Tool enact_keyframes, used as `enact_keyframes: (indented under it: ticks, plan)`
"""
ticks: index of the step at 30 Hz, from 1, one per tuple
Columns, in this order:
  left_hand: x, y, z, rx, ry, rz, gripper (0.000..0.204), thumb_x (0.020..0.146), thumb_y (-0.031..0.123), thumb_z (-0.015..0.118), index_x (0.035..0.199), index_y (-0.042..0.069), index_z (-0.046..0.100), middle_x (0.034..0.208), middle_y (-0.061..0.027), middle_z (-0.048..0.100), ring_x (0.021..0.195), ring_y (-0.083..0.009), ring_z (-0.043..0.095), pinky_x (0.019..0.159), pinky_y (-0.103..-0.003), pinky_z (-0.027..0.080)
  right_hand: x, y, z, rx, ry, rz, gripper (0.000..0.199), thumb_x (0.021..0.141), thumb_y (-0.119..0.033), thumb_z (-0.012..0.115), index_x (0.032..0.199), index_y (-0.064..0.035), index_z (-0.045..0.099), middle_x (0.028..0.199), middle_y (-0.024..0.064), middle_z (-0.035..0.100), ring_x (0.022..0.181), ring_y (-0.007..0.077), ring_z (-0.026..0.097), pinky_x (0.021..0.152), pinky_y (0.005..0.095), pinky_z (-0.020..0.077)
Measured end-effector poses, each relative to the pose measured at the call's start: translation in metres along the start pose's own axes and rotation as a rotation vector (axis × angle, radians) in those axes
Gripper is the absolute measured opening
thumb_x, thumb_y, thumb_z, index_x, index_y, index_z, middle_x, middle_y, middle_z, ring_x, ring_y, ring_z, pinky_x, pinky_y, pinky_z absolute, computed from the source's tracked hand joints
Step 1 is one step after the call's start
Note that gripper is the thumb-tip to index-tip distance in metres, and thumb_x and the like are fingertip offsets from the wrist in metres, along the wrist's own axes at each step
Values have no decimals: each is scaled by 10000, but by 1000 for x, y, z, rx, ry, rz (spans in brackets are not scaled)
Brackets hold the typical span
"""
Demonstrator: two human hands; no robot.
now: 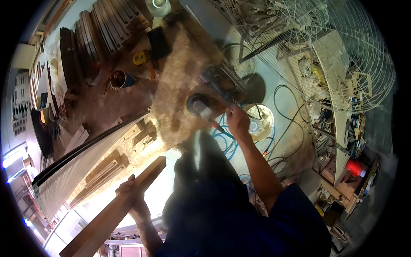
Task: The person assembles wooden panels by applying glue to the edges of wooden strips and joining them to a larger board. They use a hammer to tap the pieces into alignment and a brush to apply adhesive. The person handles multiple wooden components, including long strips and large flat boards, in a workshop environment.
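Sawdust coats the desk (180, 85), thick around a round sander (199, 104) that sits near the centre of the view. The right hand (238, 122) reaches to the sander's 4 o'clock side with fingers pinched together at its base, about where a blue air hose (227, 143) and a red-tipped fitting meet the tool; whether it grips the fitting or only touches it I cannot tell. The left hand (130, 192), at 7 o'clock, is clamped around a long wooden strip (115, 210), held slanted and clear of the desk, likely to keep it out of the dust. Stacked wooden slats (98, 30) lie at 11 o'clock, a yellow tape measure (140, 58) beside them. A large wire-caged fan (317, 47) fills 1 o'clock.
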State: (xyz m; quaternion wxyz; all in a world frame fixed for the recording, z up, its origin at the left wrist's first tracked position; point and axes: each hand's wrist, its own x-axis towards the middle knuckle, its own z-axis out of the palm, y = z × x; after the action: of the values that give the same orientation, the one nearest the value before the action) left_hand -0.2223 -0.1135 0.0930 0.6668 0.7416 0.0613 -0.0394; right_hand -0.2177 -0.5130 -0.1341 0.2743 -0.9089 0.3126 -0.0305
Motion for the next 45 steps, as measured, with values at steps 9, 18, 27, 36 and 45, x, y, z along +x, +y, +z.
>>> enact_keyframes:
  ticks: [9, 18, 27, 36, 45]
  plan:
    - [-2, -1, 11, -59, 67, -27, 267, 904, -11, 633, 1129, 61, 508, 1118, -107, 568, 1241, -317, 562, 1186, -522, 350, 2, 95, 88, 623, 14, 507, 279, 926, -263, 760, 786, -37, 674, 649, 30, 650, 469, 88, 452, 428, 297, 323]
    - [-14, -6, -2, -84, 175, -67, 377, 803, -102, 634, 1116, 58, 498, 1116, -124, 578, 1272, -339, 558, 1186, -523, 346, 101, -88, 9, 790, -111, 125, 234, 968, -242, 715, 906, -19, 684, 661, -1, 603, 604, 91, 545, 562, 258, 430]
    - [-2, 18, 8, -6, 95, -46, 362, 787, -80, 624, 1105, 63, 529, 1121, -107, 596, 1290, -338, 552, 1167, -523, 361, 177, -124, 74, 114, -85, -278, 160, 920, -155, 708, 974, -5, 711, 715, 68, 717, 655, 138, 677, 634, 323, 541]
    - [65, 12, 44, 164, -481, 42, 285, 861, -5, 670, 1142, 19, 633, 1233, -118, 616, 1118, -259, 621, 953, -357, 511, 2, -276, -160, 938, -991, -925, 1039, 734, -308, 933, 1555, -29, 362, 1550, 139, 440, 1467, 246, 375, 1186, 439, 375]
    - [76, 148, 25, 832, 173, 1217, 509, 804, 32, 801, 1267, -12, 595, 1188, -183, 665, 1000, -316, 642, 871, -450, 510, 20, -323, -184, 1177, -780, -725, 477, 912, -37, 759, 1337, 12, 547, 1212, 74, 683, 1124, 141, 633, 998, 303, 503]
